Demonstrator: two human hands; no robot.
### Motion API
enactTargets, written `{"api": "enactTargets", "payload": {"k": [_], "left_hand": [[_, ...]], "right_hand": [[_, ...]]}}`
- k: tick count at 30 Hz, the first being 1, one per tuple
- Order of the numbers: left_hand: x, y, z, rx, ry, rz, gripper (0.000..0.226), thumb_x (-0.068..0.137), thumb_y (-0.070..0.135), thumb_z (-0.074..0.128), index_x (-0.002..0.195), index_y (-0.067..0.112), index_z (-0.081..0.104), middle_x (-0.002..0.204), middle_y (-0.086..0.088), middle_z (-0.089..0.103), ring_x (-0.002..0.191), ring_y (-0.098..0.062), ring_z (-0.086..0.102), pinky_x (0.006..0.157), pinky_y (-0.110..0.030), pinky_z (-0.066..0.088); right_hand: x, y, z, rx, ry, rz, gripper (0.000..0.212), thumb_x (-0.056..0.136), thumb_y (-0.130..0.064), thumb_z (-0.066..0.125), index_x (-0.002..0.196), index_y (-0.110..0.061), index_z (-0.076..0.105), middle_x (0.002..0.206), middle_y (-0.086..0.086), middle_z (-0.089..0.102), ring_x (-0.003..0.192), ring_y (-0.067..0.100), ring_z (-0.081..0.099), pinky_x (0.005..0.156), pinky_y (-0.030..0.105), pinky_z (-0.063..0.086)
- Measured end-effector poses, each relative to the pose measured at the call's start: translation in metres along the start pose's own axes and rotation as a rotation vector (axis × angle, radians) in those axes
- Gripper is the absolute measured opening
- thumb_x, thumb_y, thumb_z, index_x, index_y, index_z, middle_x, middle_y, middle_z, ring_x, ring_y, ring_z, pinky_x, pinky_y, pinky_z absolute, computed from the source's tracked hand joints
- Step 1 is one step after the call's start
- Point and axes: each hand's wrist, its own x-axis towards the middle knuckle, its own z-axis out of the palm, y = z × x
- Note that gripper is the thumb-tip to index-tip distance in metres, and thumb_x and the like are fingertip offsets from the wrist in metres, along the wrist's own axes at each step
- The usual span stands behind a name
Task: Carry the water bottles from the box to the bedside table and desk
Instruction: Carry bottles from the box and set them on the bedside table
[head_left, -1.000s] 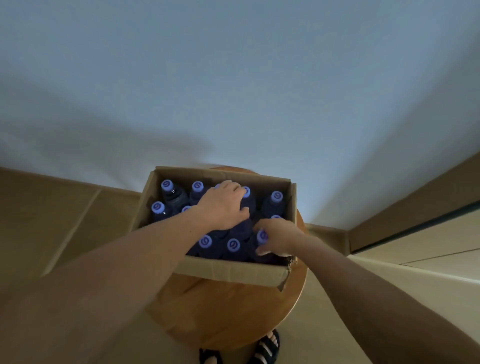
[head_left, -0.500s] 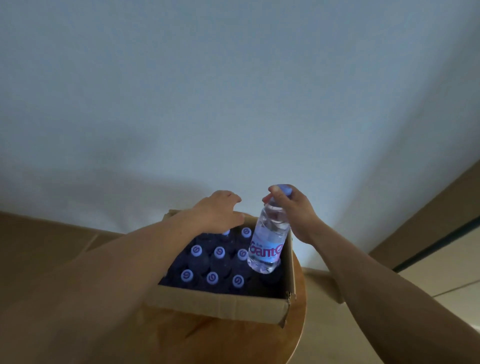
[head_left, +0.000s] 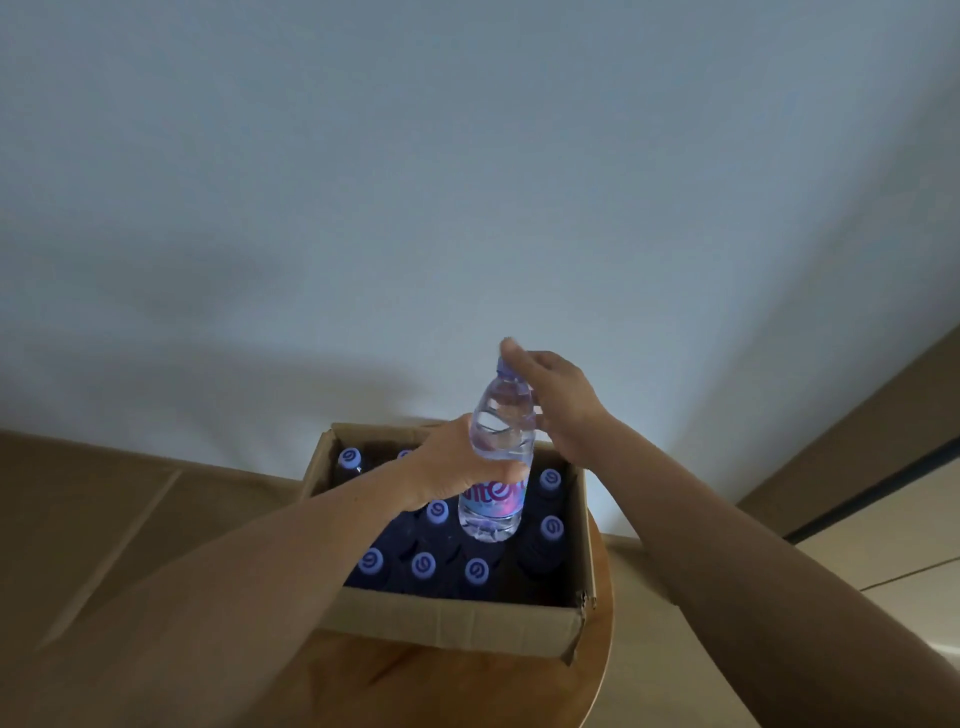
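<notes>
A clear water bottle (head_left: 500, 441) with a pink-lettered label and pale cap hangs upright above the open cardboard box (head_left: 457, 623). My left hand (head_left: 452, 470) grips its middle from the left, thumb across the label. My right hand (head_left: 553, 400) pinches the cap and neck from the right. Inside the box stand several more bottles (head_left: 423, 565), seen from above as pale round caps over dark bodies.
The box sits on a round wooden table (head_left: 467, 691). A pale wall rises right behind it. A tan floor lies to the left, and a brown panel with a dark strip (head_left: 883, 483) runs along the right.
My right hand has lifted one bottle out of the box and higher. My left hand has left the bottle tops and taken hold of that bottle's middle.
</notes>
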Motion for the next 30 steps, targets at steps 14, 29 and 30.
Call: {"api": "enactTargets", "payload": {"k": [14, 29, 30], "left_hand": [[0.014, -0.069, -0.001, -0.238, 0.099, -0.17, 0.068, 0.067, 0.033, 0.088, 0.126, 0.017, 0.059, 0.116, -0.009, 0.072, 0.107, -0.024, 0.071, 0.098, -0.046, 0.056], [0.002, -0.07, -0.015, -0.172, 0.153, -0.191, 0.048, 0.074, 0.027, 0.083, 0.117, 0.02, 0.063, 0.107, -0.005, 0.075, 0.1, -0.019, 0.073, 0.091, -0.036, 0.058], [0.001, -0.065, -0.017, -0.168, 0.167, -0.186, 0.045, 0.076, 0.024, 0.084, 0.115, 0.021, 0.063, 0.106, -0.004, 0.075, 0.098, -0.018, 0.073, 0.089, -0.034, 0.058]], "right_hand": [[0.016, 0.182, -0.027, -1.497, -0.469, 0.203, 0.05, 0.084, -0.014, 0.068, 0.131, -0.012, 0.051, 0.132, 0.011, 0.051, 0.121, 0.032, 0.054, 0.099, 0.039, 0.047], [0.014, 0.172, -0.021, -1.101, -0.163, 0.242, 0.048, 0.065, -0.033, 0.085, 0.103, -0.029, 0.056, 0.1, 0.0, 0.055, 0.086, 0.017, 0.052, 0.067, 0.027, 0.042], [0.013, 0.164, -0.025, -1.056, -0.141, 0.237, 0.05, 0.063, -0.032, 0.086, 0.102, -0.03, 0.055, 0.098, -0.001, 0.057, 0.085, 0.016, 0.052, 0.065, 0.025, 0.041]]}}
